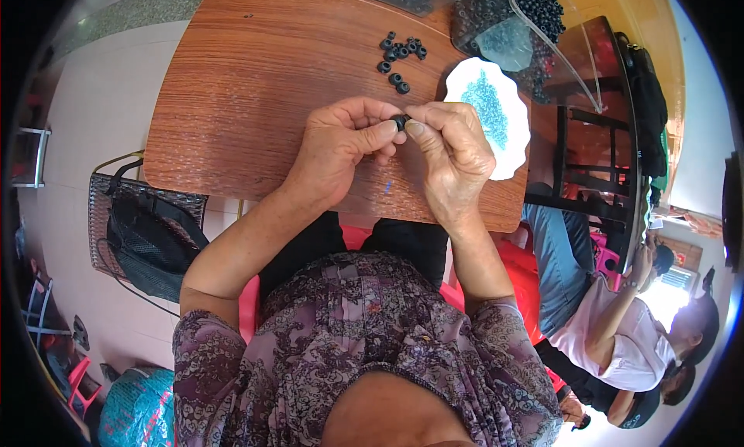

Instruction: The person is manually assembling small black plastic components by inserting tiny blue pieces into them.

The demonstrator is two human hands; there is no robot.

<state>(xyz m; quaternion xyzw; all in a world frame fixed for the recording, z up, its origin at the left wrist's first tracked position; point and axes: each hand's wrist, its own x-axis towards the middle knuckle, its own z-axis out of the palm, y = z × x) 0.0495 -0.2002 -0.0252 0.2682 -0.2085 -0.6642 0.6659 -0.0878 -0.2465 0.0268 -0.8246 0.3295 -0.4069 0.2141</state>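
Note:
Over the front part of the wooden table, both my hands meet at a small round black part. Thumb and fingers of my left hand pinch it from the left. From the right, the thumb and forefinger of my right hand press together at its edge; whether they hold a second tiny piece is hidden. Beyond my hands lies a loose group of similar black ring-shaped parts. A white scalloped plate beside my right hand carries a heap of small blue-green pieces.
Clear plastic bins with many black parts stand at the table's far right. A wire basket with a black bag is left of the table. Another person sits at the right by a dark table. A blue-green sack lies lower left.

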